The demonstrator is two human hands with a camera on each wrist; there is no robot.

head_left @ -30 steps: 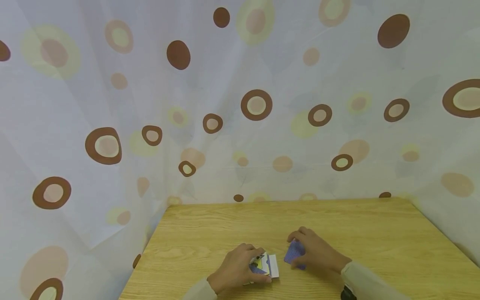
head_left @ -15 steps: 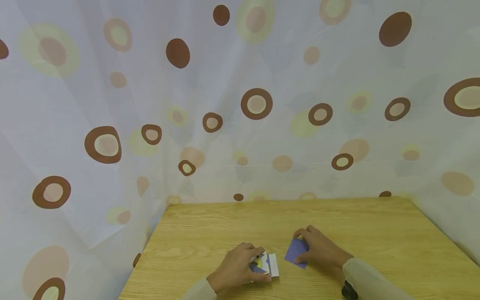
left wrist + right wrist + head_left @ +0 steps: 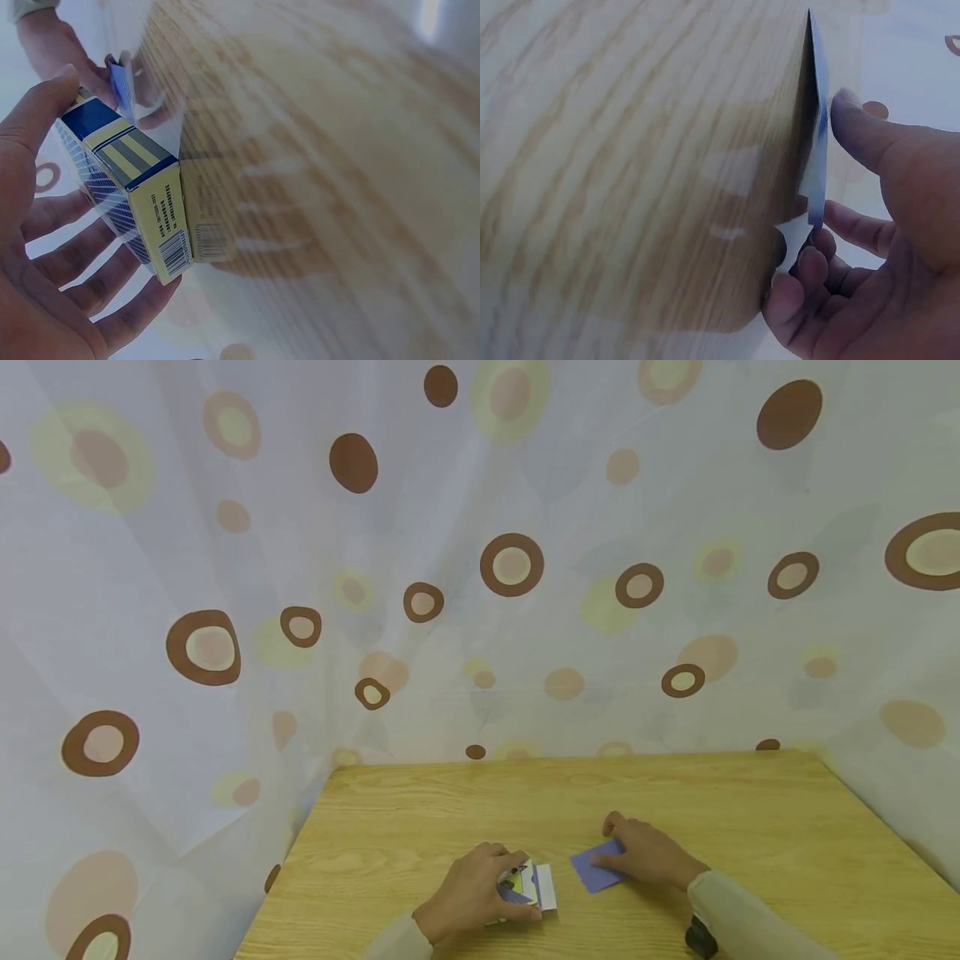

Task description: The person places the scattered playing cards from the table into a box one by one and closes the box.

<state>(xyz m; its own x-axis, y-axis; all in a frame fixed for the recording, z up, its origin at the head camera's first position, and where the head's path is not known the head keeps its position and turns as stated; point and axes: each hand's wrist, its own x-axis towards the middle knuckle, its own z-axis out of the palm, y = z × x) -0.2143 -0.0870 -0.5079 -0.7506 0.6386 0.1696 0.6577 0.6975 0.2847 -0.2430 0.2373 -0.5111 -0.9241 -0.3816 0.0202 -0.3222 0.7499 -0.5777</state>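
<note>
My left hand (image 3: 474,893) grips a playing card box (image 3: 525,887) at the table's front middle, thumb on one side and fingers on the other. In the left wrist view the box (image 3: 124,161) shows blue and cream printing and a barcode on its end. Its white flap (image 3: 547,887) stands open, towards my right hand. To the right, my right hand (image 3: 648,853) holds a thin stack of blue-backed playing cards (image 3: 597,866). In the right wrist view the cards (image 3: 819,157) appear edge-on, low over the table, with the thumb across their back and curled fingers at their lower edge.
The light wooden table (image 3: 420,810) reaches back to a white curtain (image 3: 570,635) with brown and yellow circles, which also hangs along both sides. A dark strap (image 3: 701,937) is on the right wrist, below the sleeve.
The stack of cards has turned and tipped flatter, and my right hand has shifted a little to the right. My left hand and the box stay in place.
</note>
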